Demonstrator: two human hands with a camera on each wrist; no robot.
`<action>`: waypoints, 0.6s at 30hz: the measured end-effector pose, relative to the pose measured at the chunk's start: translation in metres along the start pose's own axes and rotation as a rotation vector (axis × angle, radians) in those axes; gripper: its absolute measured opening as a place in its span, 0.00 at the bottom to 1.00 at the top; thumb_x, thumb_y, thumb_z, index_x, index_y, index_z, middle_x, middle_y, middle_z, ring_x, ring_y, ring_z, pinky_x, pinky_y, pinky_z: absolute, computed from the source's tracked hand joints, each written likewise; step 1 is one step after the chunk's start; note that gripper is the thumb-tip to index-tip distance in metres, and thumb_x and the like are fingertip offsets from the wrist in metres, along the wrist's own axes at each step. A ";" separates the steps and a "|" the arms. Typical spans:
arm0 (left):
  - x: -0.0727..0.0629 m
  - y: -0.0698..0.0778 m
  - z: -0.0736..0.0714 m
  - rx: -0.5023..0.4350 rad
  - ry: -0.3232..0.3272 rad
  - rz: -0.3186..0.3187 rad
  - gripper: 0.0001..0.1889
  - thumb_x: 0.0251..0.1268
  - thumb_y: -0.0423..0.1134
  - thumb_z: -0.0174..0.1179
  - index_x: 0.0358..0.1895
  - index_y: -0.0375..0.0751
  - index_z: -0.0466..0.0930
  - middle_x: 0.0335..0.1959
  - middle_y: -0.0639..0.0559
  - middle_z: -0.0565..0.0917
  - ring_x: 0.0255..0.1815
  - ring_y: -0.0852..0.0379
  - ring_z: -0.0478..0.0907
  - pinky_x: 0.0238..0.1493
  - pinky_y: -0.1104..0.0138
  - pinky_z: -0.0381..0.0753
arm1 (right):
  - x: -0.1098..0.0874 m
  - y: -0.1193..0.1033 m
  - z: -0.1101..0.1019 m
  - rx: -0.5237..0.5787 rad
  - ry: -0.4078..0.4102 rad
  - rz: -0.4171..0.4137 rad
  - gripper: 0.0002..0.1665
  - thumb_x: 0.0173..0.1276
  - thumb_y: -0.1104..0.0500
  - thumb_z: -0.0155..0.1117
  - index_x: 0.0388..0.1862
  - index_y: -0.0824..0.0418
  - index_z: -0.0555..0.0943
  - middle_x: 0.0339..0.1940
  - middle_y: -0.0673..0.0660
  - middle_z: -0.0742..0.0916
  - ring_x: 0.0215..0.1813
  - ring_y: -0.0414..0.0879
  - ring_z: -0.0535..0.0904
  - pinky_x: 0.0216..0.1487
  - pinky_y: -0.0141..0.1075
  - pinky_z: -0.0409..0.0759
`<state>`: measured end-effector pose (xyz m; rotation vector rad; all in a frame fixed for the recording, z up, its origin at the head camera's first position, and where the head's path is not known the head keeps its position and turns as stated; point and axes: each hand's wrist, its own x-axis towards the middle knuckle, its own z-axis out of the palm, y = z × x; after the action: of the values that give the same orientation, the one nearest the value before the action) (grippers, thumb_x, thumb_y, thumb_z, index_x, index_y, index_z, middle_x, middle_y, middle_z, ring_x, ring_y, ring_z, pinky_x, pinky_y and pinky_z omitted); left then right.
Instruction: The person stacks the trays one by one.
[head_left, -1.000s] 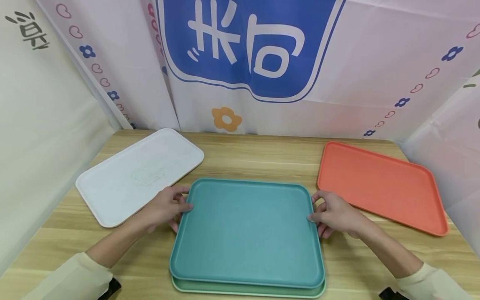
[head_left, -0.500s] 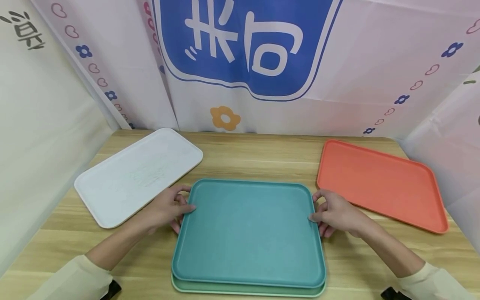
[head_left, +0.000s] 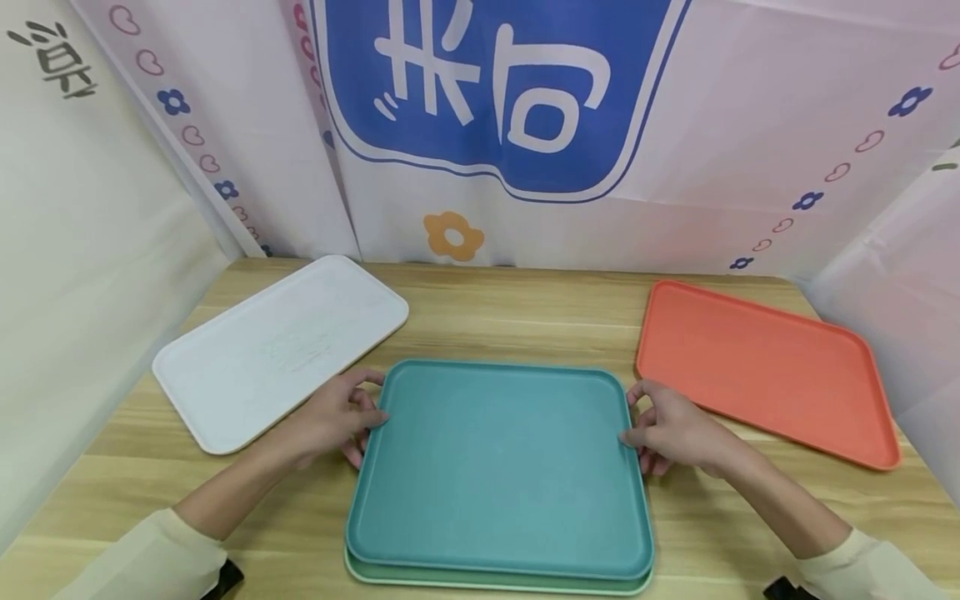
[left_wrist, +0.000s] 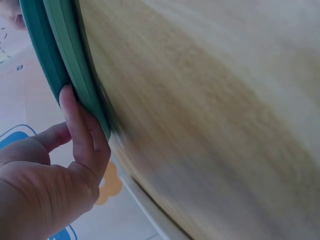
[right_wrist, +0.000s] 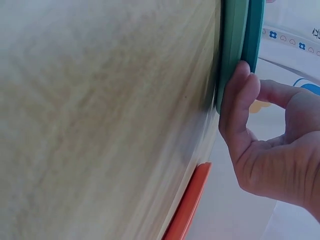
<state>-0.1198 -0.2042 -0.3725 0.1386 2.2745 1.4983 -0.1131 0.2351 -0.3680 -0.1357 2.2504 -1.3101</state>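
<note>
In the head view a teal tray (head_left: 495,467) lies on top of a light green tray (head_left: 495,577), whose front rim shows below it. My left hand (head_left: 341,417) pinches the teal tray's left rim, thumb on top and fingers at the side. At the right rim my right hand (head_left: 671,427) grips in a mirrored way. The left wrist view shows my left fingers (left_wrist: 75,117) against the stacked edges of both trays. In the right wrist view, fingertips (right_wrist: 242,75) touch the edges of the pair, the green tray (right_wrist: 232,50) lying nearest the tabletop.
A white tray (head_left: 281,354) lies at an angle on the left of the wooden table (head_left: 517,312). On the right is an orange-red tray (head_left: 765,375). A printed cloth (head_left: 675,225) hangs along the back, with pale cloth on both sides.
The teal tray has shifted slightly to the right over the green tray, with both hands still holding its sides. The white and orange-red trays stay in place.
</note>
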 end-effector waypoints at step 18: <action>-0.002 0.001 0.002 0.030 0.039 -0.028 0.29 0.68 0.24 0.62 0.70 0.25 0.63 0.28 0.42 0.78 0.17 0.53 0.80 0.18 0.57 0.87 | -0.002 -0.002 0.004 -0.008 0.023 0.010 0.26 0.70 0.69 0.65 0.59 0.71 0.61 0.26 0.61 0.82 0.23 0.52 0.82 0.21 0.42 0.85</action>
<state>-0.1171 -0.2034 -0.3716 0.0856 2.3210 1.4653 -0.1101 0.2313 -0.3672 -0.1125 2.2727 -1.3033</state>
